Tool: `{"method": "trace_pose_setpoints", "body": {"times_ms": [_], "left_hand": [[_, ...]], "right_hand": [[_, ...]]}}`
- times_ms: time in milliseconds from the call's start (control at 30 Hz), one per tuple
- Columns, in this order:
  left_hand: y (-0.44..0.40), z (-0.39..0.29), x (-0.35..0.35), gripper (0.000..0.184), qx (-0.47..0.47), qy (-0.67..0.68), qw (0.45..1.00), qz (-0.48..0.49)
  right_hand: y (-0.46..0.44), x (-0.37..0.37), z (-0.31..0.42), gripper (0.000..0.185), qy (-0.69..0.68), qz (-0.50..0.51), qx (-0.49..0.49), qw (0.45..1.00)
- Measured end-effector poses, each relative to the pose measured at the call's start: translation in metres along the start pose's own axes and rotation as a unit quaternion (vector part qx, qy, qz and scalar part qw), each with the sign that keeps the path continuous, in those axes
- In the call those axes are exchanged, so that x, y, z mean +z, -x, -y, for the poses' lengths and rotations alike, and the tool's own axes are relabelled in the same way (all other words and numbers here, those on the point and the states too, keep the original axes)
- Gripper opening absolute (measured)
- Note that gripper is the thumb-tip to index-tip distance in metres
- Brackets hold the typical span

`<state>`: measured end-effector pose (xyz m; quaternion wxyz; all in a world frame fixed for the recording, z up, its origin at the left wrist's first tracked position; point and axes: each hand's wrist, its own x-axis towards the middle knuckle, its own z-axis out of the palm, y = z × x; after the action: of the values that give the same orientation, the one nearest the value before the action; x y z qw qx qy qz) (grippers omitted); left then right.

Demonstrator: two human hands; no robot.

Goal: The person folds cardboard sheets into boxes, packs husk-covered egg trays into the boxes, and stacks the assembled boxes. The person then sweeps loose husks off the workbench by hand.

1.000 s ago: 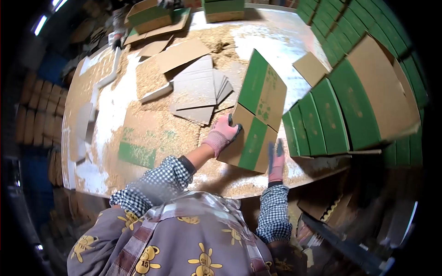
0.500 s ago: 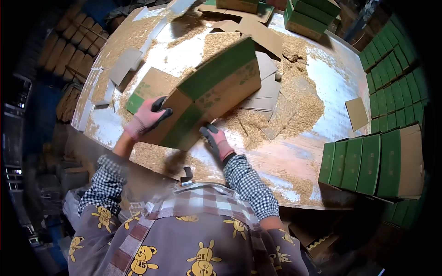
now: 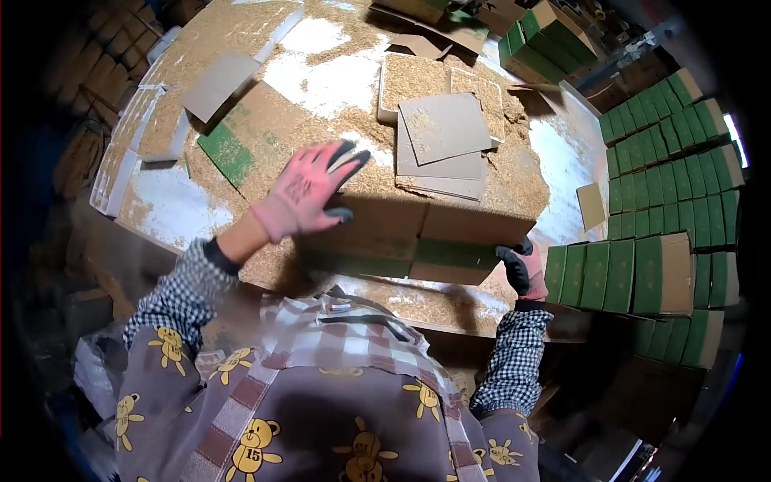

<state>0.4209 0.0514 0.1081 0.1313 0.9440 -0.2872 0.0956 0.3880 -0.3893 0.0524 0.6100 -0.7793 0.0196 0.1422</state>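
A folded green and brown carton [image 3: 385,237] stands near the table's front edge, its long side toward me. My left hand [image 3: 309,189], in a pink glove with dark fingertips, is at its left end with the fingers spread; whether it touches the cardboard is unclear. My right hand [image 3: 526,269] is closed on the carton's right end, thumb and fingers around the edge. Just beyond the carton, grey cardboard sheets [image 3: 446,132] lie stacked on the grain-like material [image 3: 514,185].
Green cartons [image 3: 614,277] stand in rows on the right, beside a small brown flap [image 3: 590,206]. More boxes [image 3: 546,40] sit at the back. A flat green and brown carton [image 3: 233,153] and a grey sheet [image 3: 218,84] lie on the left.
The carton has come down from its tilted, raised position and turned lengthwise before me. My left hand has opened; my right hand has moved right to the carton's end. The view has shifted.
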Motion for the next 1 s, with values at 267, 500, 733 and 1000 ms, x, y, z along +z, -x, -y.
{"method": "trace_pose_setpoints", "body": {"times_ms": [267, 500, 733, 1000], "left_hand": [[0.032, -0.001, 0.032, 0.06, -0.067, 0.586, 0.73, 0.345], [0.01, -0.052, 0.026, 0.041, -0.134, 0.427, 0.89, -0.082], [0.022, -0.022, -0.014, 0.069, 0.098, -0.054, 0.951, 0.287], [0.037, -0.006, 0.126, 0.082, -0.34, 0.28, 0.897, 0.041]], "right_hand": [[0.007, 0.057, 0.046, 0.081, -0.075, -0.158, -0.097, 0.98], [-0.034, 0.059, 0.016, 0.085, -0.047, -0.179, -0.155, 0.97], [-0.065, 0.119, 0.027, 0.077, 0.494, -0.305, -0.327, 0.746], [-0.005, 0.14, 0.075, 0.087, 0.532, -0.142, -0.206, 0.809]]}}
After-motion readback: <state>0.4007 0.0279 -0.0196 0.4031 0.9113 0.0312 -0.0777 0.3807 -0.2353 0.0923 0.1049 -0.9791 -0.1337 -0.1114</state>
